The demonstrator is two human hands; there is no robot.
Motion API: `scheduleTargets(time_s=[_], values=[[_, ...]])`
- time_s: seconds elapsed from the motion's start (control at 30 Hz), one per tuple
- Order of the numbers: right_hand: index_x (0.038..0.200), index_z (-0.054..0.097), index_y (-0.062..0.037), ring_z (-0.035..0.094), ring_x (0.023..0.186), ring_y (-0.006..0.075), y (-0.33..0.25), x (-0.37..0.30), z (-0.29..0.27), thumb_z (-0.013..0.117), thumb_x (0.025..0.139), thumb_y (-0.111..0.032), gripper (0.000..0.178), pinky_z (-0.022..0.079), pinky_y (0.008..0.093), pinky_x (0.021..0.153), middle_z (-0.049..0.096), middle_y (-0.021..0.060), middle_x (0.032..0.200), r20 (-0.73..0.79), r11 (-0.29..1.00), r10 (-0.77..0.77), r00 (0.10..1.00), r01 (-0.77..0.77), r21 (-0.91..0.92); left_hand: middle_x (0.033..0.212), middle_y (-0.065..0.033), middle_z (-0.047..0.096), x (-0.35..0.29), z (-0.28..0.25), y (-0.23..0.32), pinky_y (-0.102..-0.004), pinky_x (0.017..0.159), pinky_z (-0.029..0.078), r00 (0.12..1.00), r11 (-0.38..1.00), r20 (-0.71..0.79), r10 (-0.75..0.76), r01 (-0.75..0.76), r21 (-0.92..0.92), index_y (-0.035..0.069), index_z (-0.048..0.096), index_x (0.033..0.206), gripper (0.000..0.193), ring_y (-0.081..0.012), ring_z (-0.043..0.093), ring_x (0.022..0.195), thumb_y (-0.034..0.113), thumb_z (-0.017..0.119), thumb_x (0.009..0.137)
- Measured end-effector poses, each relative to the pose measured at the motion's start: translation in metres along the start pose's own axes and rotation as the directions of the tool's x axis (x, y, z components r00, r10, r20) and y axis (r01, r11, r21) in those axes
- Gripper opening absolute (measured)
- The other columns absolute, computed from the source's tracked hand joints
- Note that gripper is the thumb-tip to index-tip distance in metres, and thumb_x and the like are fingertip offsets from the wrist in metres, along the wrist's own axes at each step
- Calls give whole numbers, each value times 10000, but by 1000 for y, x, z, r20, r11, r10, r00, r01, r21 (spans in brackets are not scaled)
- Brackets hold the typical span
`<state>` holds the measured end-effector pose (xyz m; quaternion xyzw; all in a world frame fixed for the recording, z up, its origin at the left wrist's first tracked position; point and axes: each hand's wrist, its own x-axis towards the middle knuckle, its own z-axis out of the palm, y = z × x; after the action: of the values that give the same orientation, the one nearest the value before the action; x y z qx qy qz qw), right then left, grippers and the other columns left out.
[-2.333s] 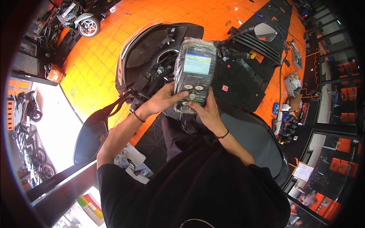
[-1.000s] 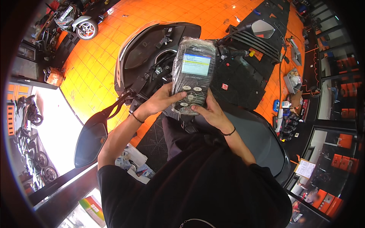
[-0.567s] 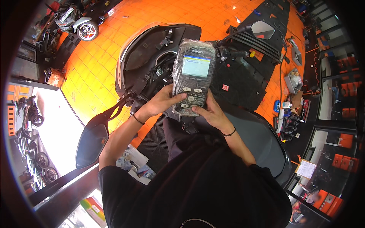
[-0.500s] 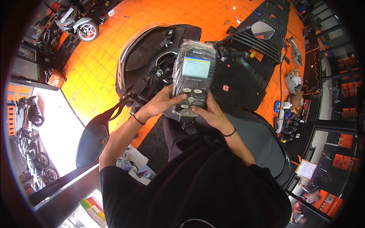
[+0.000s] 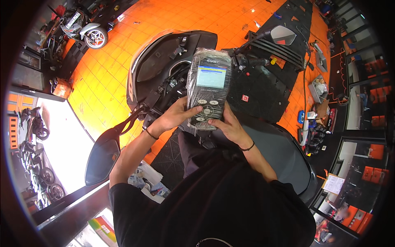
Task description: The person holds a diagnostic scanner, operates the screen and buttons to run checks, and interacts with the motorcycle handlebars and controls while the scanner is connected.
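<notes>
Between the two hands, above a scooter (image 5: 152, 66): a handheld device (image 5: 206, 92) in clear wrap (image 5: 191, 80), gripped at its lower left edge by the left hand (image 5: 175, 116) and lower right by the right hand (image 5: 232, 126), thumbs (image 5: 194, 110) over its keys (image 5: 214, 102). The slick wrap could let it slip; closely set keys invite a mispress. Beyond the hands, the device hides part of the handlebar (image 5: 257, 62). Left of the left hand, a mirror (image 5: 102, 158); below the right, the seat (image 5: 282, 160).
</notes>
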<state>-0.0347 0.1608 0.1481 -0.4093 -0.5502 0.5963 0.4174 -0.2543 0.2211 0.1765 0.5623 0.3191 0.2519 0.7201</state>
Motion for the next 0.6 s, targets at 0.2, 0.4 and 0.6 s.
scheduleTargets(time_s=[0.2, 0.4, 0.6], values=[[1519, 186, 3, 361, 1335, 172, -8, -2, 5, 671, 867, -1, 812, 315, 321, 1111, 384, 106, 1443, -14, 998, 32, 999, -32, 48, 1200, -86, 633, 1, -2, -5, -304, 968, 475, 1000, 1000, 14, 14, -14, -11, -52, 522, 1305, 379, -119, 573, 1083, 143, 595, 988], [1520, 183, 4, 373, 1327, 172, -2, -2, 3, 675, 871, -20, 814, 320, 321, 1107, 399, 103, 1437, -11, 999, -14, 1000, 13, -34, 1197, -89, 634, 1, -1, -3, -307, 966, 475, 999, 999, 13, 32, -32, -20, -57, 528, 1294, 375, -119, 572, 1084, 147, 597, 987], [1516, 205, -7, 385, 1319, 170, 0, -2, 3, 678, 869, -22, 801, 326, 320, 1102, 409, 97, 1433, -25, 1000, -2, 1000, 3, 25, 1198, -89, 634, 0, -1, -3, -310, 972, 474, 1000, 1000, 8, 29, -29, 8, -55, 516, 1306, 391, -119, 571, 1085, 150, 602, 984]])
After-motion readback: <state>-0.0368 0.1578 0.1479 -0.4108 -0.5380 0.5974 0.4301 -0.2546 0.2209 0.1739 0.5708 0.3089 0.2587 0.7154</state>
